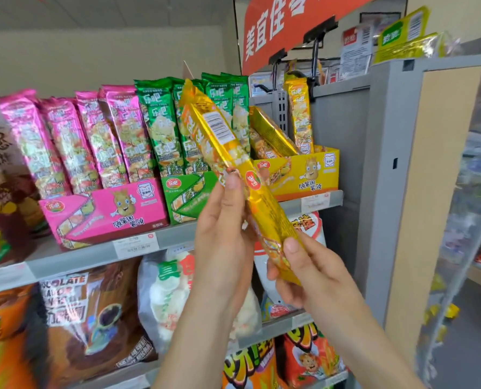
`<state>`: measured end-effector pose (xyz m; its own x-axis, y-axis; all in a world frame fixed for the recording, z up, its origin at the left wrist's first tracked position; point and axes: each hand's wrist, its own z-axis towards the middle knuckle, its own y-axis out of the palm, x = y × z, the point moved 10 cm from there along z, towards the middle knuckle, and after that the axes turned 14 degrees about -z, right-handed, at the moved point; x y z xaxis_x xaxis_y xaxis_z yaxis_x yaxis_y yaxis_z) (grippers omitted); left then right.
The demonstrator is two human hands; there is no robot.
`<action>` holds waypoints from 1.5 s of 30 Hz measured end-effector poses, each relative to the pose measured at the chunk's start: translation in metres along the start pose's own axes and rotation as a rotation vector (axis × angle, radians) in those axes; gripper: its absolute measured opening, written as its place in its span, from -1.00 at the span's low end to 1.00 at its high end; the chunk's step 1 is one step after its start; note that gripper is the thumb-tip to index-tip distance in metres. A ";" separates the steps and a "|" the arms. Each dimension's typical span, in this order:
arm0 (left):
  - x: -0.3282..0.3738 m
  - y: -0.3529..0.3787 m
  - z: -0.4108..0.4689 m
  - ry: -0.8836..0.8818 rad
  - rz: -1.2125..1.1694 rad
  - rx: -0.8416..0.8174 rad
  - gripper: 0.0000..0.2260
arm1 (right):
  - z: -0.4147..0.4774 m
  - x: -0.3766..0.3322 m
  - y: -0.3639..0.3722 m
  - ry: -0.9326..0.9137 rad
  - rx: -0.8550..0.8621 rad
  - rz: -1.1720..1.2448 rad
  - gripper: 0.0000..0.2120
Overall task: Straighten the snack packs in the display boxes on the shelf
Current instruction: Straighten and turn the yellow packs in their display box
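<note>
The right hand (pixel 304 273) pinches the bottom end of a long yellow snack pack (pixel 264 209), thumb on the front and fingers curled behind. The left hand (pixel 222 228) grips the middle, thumb pressed on the front, its other fingers mostly hidden, holding the pack tilted in the air before the shelf (pixel 74 258). The glossy foil looks light and slick and the contents are probably brittle, so a gentle hold near the sealed ends seems safest. Beyond, the yellow display box (pixel 304 169) holds leaning packs (pixel 270 130), where this one likely belongs.
</note>
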<state>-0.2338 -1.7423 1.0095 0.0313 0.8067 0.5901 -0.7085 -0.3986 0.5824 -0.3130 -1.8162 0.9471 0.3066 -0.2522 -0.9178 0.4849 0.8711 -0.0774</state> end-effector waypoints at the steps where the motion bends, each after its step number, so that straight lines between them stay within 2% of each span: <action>1: 0.000 0.001 -0.002 0.004 0.077 -0.022 -0.80 | 0.000 -0.003 -0.001 -0.044 0.039 -0.018 -0.73; 3: 0.001 -0.002 -0.004 0.021 0.178 -0.035 -0.84 | -0.001 -0.010 -0.003 -0.112 0.110 -0.025 -0.71; 5: 0.005 -0.011 -0.005 0.050 0.169 0.012 -0.83 | -0.002 -0.011 -0.005 -0.140 0.139 0.015 -0.67; 7: 0.011 -0.016 -0.007 0.078 0.083 0.041 -0.88 | -0.003 -0.009 -0.004 -0.134 0.104 0.076 -0.67; 9: 0.013 -0.018 -0.007 0.082 -0.018 0.033 -0.94 | -0.004 -0.007 0.001 -0.138 0.005 0.107 -0.59; 11: 0.014 -0.019 -0.008 0.058 -0.094 0.032 -0.85 | -0.006 -0.007 0.005 -0.140 -0.072 0.145 -0.50; 13: 0.010 -0.020 -0.010 0.011 -0.149 0.023 -0.73 | -0.007 -0.006 0.002 -0.144 -0.064 0.160 -0.46; 17: 0.002 -0.019 -0.014 -0.091 -0.186 -0.001 -0.64 | -0.011 -0.014 -0.012 -0.213 0.111 0.110 -0.62; 19: 0.000 -0.020 -0.015 -0.117 -0.091 0.002 -0.64 | -0.016 -0.021 -0.020 -0.246 0.225 0.020 -0.62; 22: 0.004 -0.017 -0.017 -0.074 0.208 -0.038 -0.73 | -0.026 -0.032 -0.031 -0.314 0.408 -0.244 -0.66; 25: 0.013 -0.018 -0.019 0.015 0.248 -0.021 -0.69 | -0.036 -0.039 -0.037 -0.364 0.501 -0.459 -0.76; 28: 0.018 -0.021 -0.017 0.050 0.133 0.003 -0.46 | -0.039 -0.040 -0.041 -0.401 0.463 -0.371 -0.84; 31: 0.014 -0.019 -0.015 0.043 0.061 -0.010 -0.35 | -0.038 -0.044 -0.047 -0.438 0.422 -0.299 -0.86; 33: 0.011 -0.014 -0.015 0.039 0.042 -0.035 -0.42 | -0.037 -0.046 -0.051 -0.433 0.430 -0.336 -0.86; 36: 0.004 -0.006 -0.012 0.035 0.041 -0.074 -0.66 | -0.036 -0.041 -0.061 -0.350 0.463 -0.322 -0.86; 39: -0.003 0.003 -0.010 0.027 0.063 -0.105 -0.66 | -0.030 -0.033 -0.072 -0.274 0.461 -0.268 -0.85; 41: -0.007 0.010 -0.007 0.026 0.126 -0.143 -0.64 | -0.023 -0.029 -0.075 -0.247 0.367 -0.256 -0.82; 45: -0.016 0.024 -0.003 0.065 0.298 -0.215 -0.75 | -0.005 -0.019 -0.074 -0.175 0.134 -0.202 -0.70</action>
<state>-0.2536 -1.7639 1.0123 -0.2385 0.6975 0.6757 -0.8117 -0.5252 0.2555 -0.3586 -1.8733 0.9686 0.3240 -0.4936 -0.8071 0.6505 0.7357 -0.1888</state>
